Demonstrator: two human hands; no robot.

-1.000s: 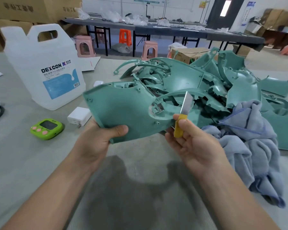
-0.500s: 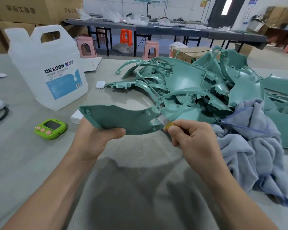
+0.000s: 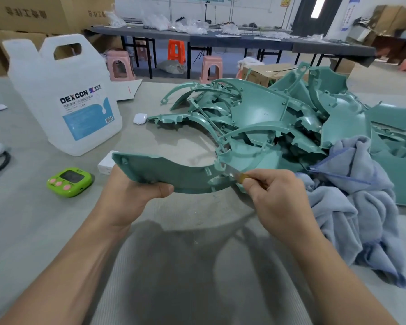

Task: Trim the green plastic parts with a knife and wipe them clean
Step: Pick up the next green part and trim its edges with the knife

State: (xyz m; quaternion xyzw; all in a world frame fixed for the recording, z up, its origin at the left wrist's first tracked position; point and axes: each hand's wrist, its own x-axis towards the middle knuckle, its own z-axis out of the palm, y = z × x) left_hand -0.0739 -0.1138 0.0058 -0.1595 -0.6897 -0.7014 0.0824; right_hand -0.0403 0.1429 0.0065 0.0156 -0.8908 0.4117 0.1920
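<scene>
Part [image 3: 164, 171]: left hand [image 3: 129, 198] curled round it; right hand [image 3: 277, 195] pinches knife [image 3: 234, 173], blade touching part. Jug [image 3: 63, 97], fill unclear, left of part.

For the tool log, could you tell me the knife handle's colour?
Yellow; the head view shows the knife handle pinched by the right hand.

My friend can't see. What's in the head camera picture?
The left hand grips a curved green plastic part above a grey table while the right hand holds a knife with its blade against the part's right end. Nearby lie a pile of green parts, a blue cloth, a white jug and a green timer.
</scene>
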